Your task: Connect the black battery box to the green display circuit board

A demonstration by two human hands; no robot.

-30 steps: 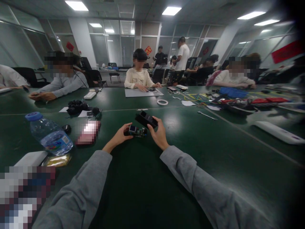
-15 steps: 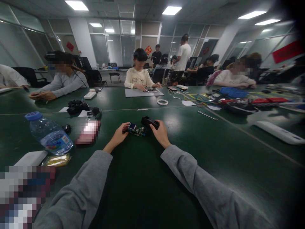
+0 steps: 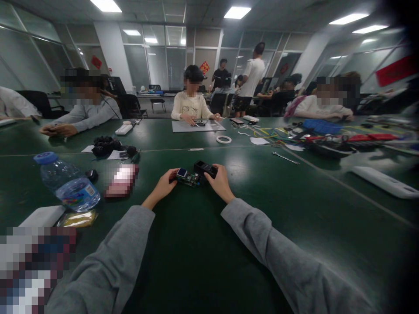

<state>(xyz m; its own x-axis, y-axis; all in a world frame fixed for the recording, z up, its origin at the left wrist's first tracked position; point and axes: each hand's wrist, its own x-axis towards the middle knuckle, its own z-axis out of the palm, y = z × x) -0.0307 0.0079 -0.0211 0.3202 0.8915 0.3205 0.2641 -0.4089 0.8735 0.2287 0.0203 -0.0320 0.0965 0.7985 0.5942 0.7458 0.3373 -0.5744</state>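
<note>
Pinched small green circuit board with square screen (image 3: 187, 178) at left end between fingers of left hand (image 3: 164, 184), over dark green tabletop (image 3: 196, 248). Held black oblong case (image 3: 204, 168) in curled fingers of right hand (image 3: 221, 183), just beside board's right end. Left of left hand, saw pink rectangular object (image 3: 121, 180); farther left, clear plastic bottle with blue cap (image 3: 73, 188). Beyond hands, saw flat white ring (image 3: 224, 142).
</note>
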